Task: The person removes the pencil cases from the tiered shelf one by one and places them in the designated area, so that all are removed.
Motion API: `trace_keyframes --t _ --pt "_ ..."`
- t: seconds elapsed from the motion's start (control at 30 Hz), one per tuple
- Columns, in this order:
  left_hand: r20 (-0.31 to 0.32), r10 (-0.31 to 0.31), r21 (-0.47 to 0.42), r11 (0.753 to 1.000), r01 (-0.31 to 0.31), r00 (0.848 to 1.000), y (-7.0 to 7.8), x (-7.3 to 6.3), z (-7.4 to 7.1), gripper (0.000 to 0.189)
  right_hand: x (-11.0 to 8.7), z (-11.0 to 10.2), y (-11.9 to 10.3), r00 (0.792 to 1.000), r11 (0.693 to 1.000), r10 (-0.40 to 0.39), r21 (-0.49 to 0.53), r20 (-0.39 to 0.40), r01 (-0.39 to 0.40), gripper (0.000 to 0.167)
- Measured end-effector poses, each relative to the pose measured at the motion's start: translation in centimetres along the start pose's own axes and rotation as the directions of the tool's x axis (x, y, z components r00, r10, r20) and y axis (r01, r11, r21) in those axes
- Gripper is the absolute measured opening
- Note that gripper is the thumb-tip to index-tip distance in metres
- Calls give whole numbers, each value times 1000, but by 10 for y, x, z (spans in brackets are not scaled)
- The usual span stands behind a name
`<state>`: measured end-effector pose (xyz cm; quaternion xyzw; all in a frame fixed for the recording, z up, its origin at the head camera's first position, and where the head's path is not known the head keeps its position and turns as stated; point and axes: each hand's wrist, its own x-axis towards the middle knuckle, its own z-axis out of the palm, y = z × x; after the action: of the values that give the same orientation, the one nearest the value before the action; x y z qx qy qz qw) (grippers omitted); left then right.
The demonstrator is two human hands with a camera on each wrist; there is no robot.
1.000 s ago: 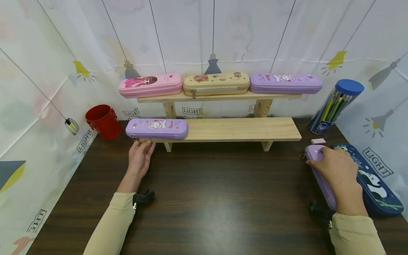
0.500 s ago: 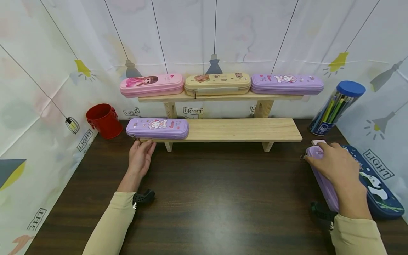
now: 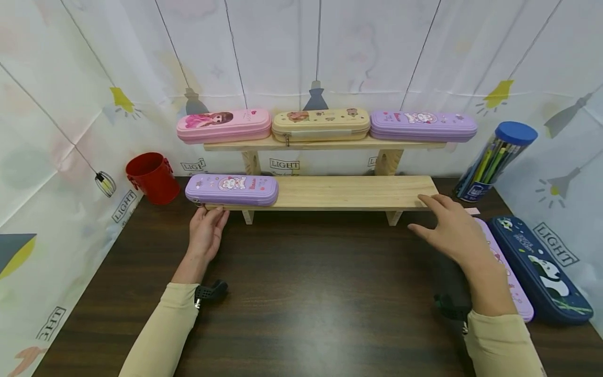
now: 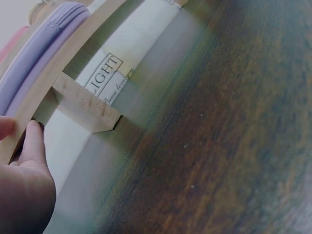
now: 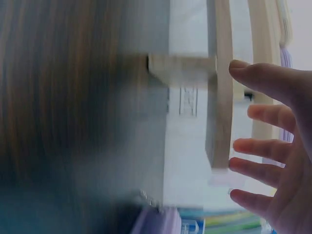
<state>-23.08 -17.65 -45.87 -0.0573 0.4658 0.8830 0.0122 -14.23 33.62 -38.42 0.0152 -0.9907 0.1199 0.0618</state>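
Note:
A two-tier wooden shelf (image 3: 353, 192) stands at the back of the table. At its lower left end my left hand (image 3: 205, 233) pinches the board's front edge, one finger beneath it in the left wrist view. Right above lies a purple pencil case (image 3: 232, 189). My right hand (image 3: 454, 228), fingers spread and holding nothing, is at the lower board's right end. Beside that wrist, partly covered, a second purple pencil case (image 3: 513, 283) lies against a navy panda pencil case (image 3: 542, 267). The upper board bears a pink (image 3: 223, 126), a cream (image 3: 321, 124) and another purple pencil case (image 3: 422, 125).
A red cup (image 3: 153, 178) stands left of the shelf. At the back right, a clear tube with a blue lid (image 3: 494, 161) holds pencils, and a small pale eraser-like block (image 3: 472, 211) lies before it. Printed cloth (image 3: 292, 52) encloses the dark table (image 3: 311, 293).
My right hand has let go of the purple pencil case at the right and moved left to the shelf's right end. My left hand stays at the shelf.

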Motion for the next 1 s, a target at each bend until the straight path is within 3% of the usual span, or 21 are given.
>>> trace_keyframes --t 0.33,0.67,1.0 --pt "4 16 13 1000 -16 1000 2 0 0 43 16 18 -45 972 977 -208 32 -107 212 71" --pt "-12 24 13 1000 -24 1000 1 3 0 29 32 29 -89 972 950 -235 218 27 224 70" --pt "-3 20 18 1000 -20 1000 1 3 -2 36 48 42 -132 948 916 -313 281 59 285 70"
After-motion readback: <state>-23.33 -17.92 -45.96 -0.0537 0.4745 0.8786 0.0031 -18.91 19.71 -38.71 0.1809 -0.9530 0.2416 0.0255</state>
